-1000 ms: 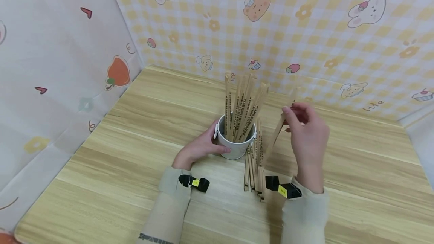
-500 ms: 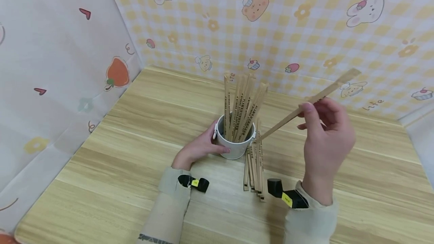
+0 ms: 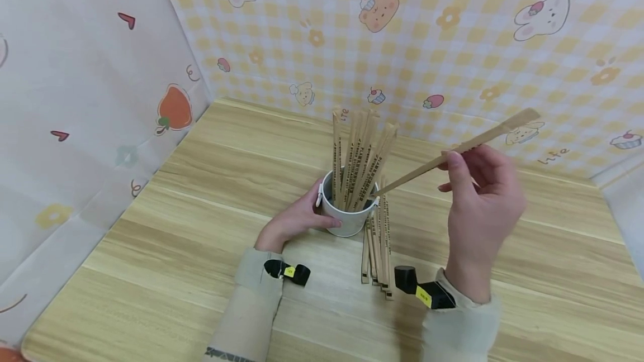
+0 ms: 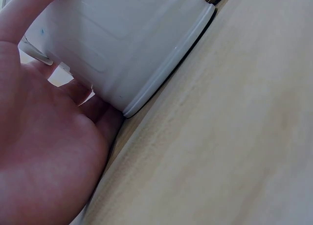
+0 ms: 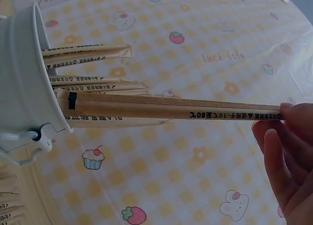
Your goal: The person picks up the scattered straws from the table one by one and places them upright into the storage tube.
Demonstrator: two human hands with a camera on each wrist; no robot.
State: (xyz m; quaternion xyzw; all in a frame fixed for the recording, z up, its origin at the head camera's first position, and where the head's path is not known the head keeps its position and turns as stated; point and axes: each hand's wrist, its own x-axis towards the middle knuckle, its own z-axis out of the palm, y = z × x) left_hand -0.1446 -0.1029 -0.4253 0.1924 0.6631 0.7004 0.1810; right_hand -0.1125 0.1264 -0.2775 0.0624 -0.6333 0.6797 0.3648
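A small white metal bucket (image 3: 347,222) stands upright on the table, holding several paper-wrapped straws (image 3: 359,161) with dark print. My left hand (image 3: 297,217) grips the bucket's left side, its thumb across the front; in the left wrist view the palm (image 4: 49,151) lies low beside the bucket wall (image 4: 117,39). Between thumb and fingers, my right hand (image 3: 483,200) pinches one paper-wrapped straw (image 3: 417,172), slanting down left. Its lower end is at the bucket's right rim, and in the right wrist view that straw (image 5: 161,107) reaches the bucket mouth (image 5: 51,95).
Several more wrapped straws (image 3: 377,256) lie in a bunch on the wood-grain table (image 3: 181,228), just right of the bucket and partly behind it. A yellow checked cloth (image 3: 322,43) with cartoon prints hangs at the back, and a white one (image 3: 100,71) at the left.
My right hand has lifted the pinched straw off the bunch, moved right and tilted it, then brought its lower end to the bucket rim. The left hand and bucket have stayed put.
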